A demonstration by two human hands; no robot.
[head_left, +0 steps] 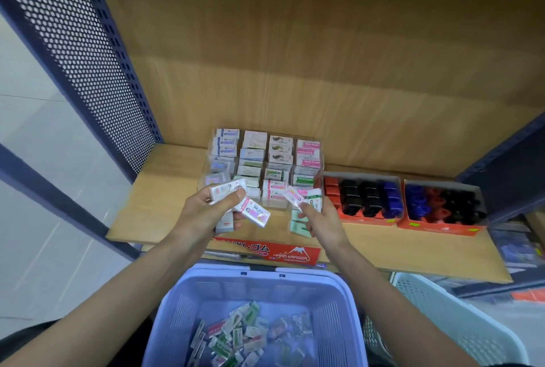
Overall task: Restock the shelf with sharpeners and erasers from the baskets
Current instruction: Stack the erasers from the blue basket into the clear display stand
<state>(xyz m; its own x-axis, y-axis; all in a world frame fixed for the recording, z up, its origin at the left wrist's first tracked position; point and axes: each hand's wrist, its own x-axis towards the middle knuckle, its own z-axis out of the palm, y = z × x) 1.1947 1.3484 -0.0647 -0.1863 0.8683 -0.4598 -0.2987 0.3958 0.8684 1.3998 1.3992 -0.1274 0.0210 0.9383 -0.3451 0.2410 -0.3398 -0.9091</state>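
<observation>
Head view: left hand [211,213] grips several erasers [254,213]; right hand [320,223] pinches a few more, both over the shelf [165,190]. Blue basket [206,284] below holds loose erasers.

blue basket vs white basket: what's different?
Colour: the blue basket is lavender-blue, the white basket is white.
Position: the blue basket sits at bottom centre of the view. The white basket stands to its right, partly cut off by the frame.
Contents: loose erasers lie in the blue basket, while the white basket's contents cannot be seen.
Both have slotted plastic walls.
</observation>
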